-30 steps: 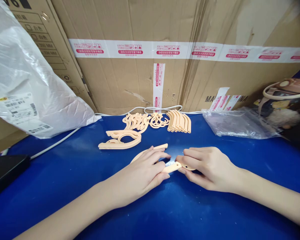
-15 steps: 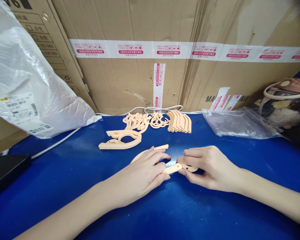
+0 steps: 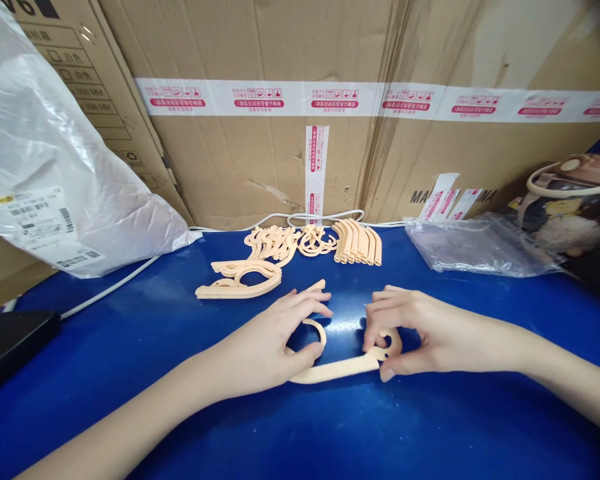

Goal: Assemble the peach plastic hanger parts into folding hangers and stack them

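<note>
A cream plastic folding hanger (image 3: 335, 370) lies low over the blue table, one arm pointing right and the tip of another arm showing behind my fingers. My left hand (image 3: 285, 333) grips it at its left part, thumb near the curved inner piece (image 3: 324, 331). At the right end of the front arm is a flat curved piece with a small hole (image 3: 394, 343). My right hand (image 3: 415, 330) curls around this piece, index fingertip on it and thumb by the arm's end. My right palm partly hides the contact.
Behind my hands lie folded hangers (image 3: 245, 288), a pile of wavy parts (image 3: 273, 243), hooks (image 3: 317, 241) and a row of curved arms (image 3: 357, 243). A white parcel bag (image 3: 70, 167), a black device (image 3: 17, 347), a clear plastic bag (image 3: 475, 247) and cardboard boxes (image 3: 260, 160) stand around.
The hanger has turned and come nearer to me, its front arm now fully in sight. My left hand has shifted slightly left, and my right hand's thumb and index finger are farther apart.
</note>
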Tool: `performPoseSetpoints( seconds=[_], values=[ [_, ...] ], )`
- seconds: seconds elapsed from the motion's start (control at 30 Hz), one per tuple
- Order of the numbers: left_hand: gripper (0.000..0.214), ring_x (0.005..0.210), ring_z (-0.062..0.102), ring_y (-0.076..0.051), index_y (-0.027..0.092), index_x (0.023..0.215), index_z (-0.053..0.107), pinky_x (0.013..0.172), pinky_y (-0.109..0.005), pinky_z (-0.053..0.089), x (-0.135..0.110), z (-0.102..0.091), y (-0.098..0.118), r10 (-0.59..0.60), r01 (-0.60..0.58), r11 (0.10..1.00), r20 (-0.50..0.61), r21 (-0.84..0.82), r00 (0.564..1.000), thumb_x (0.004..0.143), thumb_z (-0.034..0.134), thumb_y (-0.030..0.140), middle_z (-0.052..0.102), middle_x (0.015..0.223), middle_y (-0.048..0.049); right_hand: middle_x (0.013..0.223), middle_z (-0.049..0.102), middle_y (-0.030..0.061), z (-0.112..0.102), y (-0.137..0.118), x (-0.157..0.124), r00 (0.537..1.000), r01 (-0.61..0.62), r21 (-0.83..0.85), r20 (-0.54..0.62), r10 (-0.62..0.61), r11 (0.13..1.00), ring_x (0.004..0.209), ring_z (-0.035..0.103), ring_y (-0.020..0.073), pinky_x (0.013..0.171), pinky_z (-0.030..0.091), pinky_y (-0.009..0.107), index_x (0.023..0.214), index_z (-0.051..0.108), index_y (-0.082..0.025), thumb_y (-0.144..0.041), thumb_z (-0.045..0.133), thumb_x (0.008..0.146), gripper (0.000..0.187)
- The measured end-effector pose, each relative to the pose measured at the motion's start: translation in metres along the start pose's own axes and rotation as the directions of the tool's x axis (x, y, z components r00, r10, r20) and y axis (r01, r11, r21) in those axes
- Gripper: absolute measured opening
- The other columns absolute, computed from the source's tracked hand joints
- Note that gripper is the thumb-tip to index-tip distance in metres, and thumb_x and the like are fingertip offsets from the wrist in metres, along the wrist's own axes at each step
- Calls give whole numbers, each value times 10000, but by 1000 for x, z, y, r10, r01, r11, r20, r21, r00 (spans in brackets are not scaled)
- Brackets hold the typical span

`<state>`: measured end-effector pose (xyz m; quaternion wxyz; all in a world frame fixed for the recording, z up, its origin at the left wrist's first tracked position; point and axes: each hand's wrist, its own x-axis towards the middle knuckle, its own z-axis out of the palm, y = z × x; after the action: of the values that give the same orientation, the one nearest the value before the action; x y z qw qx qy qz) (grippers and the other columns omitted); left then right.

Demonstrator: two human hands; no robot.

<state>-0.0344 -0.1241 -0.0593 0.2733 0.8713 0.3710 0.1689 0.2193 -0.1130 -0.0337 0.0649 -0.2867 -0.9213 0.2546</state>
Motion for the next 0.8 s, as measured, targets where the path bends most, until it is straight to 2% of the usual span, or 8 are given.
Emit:
performPoseSetpoints(
  seconds=[0.1,0.17,0.3,0.4,0.5,0.63,0.73,0.8],
  values=[
    [455,1398,277,-287,283,1232,506,1033,-503,413,1,0,0,-9,9,1000,18,0,1000,795,634,267,425,1453,-56,1045,618,22,-1,0,-1,996,79,4,32,-79,997,1016,544,177,943,362,374,891,706,-261,-312,685,833,80],
    [446,1395,281,-297,289,1197,538,1049,-519,386,0,0,0,-5,6,1000,22,-7,1000,771,670,307,425,1452,-52,1191,562,44,0,-1,-2,995,96,-7,23,-95,995,1164,474,202,984,362,396,898,718,-272,-300,686,830,80],
    [431,1386,301,-300,285,1159,559,1058,-503,381,0,1,-1,-10,11,1000,24,-12,1000,754,700,331,436,1440,-48,1246,555,21,0,-1,-3,995,94,-36,24,-93,995,1349,303,211,1072,322,432,902,722,-311,-266,678,835,92],
    [437,1351,372,-265,279,1281,465,1066,-469,381,0,2,-2,-22,22,999,-22,36,1000,865,590,318,407,1458,-72,1359,479,-1,0,-2,-5,998,63,-64,18,-62,996,1417,177,215,1128,237,477,941,715,-347,-260,659,849,139],
    [337,1334,394,-224,268,1298,446,1079,-438,367,0,3,-2,15,-9,995,-57,104,998,961,433,266,443,1423,-73,1420,419,-2,0,-4,-5,999,28,-48,38,-26,998,1395,259,194,1113,297,411,974,701,-332,-165,625,853,220],
    [347,1289,441,-259,247,1177,531,1045,-419,411,0,3,1,36,-22,986,-88,165,995,863,614,370,508,1352,-63,1350,492,36,1,-8,-4,1000,4,-30,7,-4,1000,1242,485,163,1002,427,296,910,674,-238,-45,538,828,251],
    [334,1242,489,-253,251,1154,543,999,-403,454,-1,6,1,21,2,979,-111,203,994,837,627,315,519,1342,-48,1226,565,57,6,-11,-2,997,-30,-78,-68,25,996,1130,550,184,929,464,313,833,633,-210,-180,587,850,58],
    [317,1228,503,-233,251,1159,539,987,-381,465,-1,8,0,13,15,979,-136,201,991,846,590,257,533,1325,-40,1158,583,55,11,-13,-1,995,-29,-77,-95,22,997,1081,555,203,902,466,333,803,599,-207,-318,670,815,132]
  ],
)
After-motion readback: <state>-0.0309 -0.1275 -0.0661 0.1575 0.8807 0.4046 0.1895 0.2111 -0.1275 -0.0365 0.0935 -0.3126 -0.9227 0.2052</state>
